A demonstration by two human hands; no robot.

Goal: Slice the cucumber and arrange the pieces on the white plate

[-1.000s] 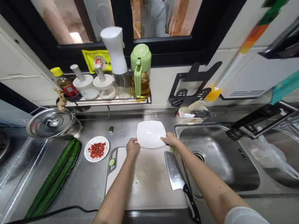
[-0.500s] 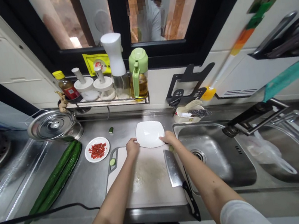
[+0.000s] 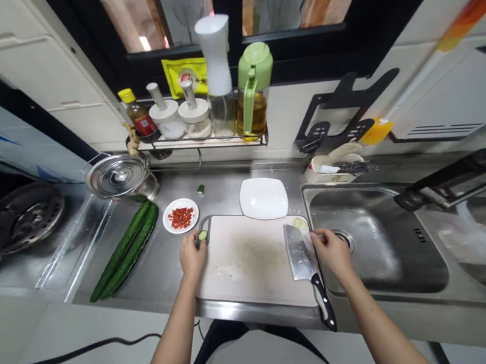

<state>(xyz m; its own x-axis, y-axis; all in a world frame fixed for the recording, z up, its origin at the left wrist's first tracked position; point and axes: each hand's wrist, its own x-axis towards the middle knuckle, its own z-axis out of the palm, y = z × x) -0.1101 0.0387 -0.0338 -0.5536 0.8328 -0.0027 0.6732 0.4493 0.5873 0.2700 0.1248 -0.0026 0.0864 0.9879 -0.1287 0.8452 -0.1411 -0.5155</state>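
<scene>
At the left end of the white cutting board (image 3: 260,293), my left hand (image 3: 193,256) is closed around a short cucumber piece (image 3: 202,236), its pale cut face showing. My right hand (image 3: 332,251) has its fingers pinched at the board's right edge, beside the sink. A cleaver (image 3: 299,253) lies on the board's right side, its black handle reaching over the front. Above the blade sit pale cucumber slices (image 3: 299,223). Behind the board rests a white square plate (image 3: 264,197) with nothing on it, touched by neither hand.
Left of the board are a small plate (image 3: 167,223) of chopped red pieces and two long cucumbers (image 3: 127,249). A lidded steel pot (image 3: 121,176) stands behind them. Seasoning jars and an oil bottle (image 3: 257,93) fill the wall rack. The sink (image 3: 371,235) lies right.
Both hands have let go of the white plate, which now rests behind the board. My left hand moved to the cucumber piece, my right to the board's right edge. The view has shifted.
</scene>
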